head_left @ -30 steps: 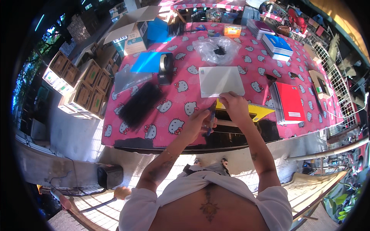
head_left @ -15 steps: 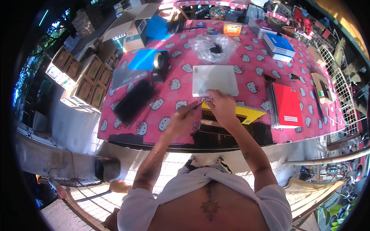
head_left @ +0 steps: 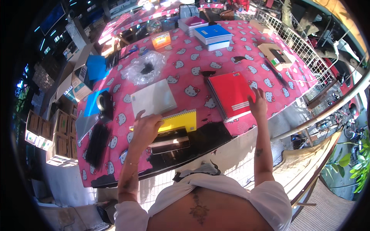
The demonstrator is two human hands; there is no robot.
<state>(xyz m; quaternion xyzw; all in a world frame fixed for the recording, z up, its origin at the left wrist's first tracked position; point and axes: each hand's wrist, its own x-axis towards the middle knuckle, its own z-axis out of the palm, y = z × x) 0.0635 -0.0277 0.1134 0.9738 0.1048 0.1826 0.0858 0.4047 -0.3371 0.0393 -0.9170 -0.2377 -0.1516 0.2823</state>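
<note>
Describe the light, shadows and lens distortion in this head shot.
Head view: hard sunlight falls on the pink tablecloth and washes out the clear plastic bag; the near table edge under the left hand lies in dark shadow; the fisheye bends the white wire fence, and the rim goes black.

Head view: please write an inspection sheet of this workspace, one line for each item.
Surface: table with pink patterned cloth, sunlit.
Job's things: yellow spiral notebook under the left hand; red spiral notebook touched by the right hand.
Clutter: white pad, clear plastic bag, blue notebook stack, orange box.
Fingers: both hands spread flat, gripping nothing.
Cables: nothing seen.
Surroundings: cardboard boxes left, wire rack right.
</note>
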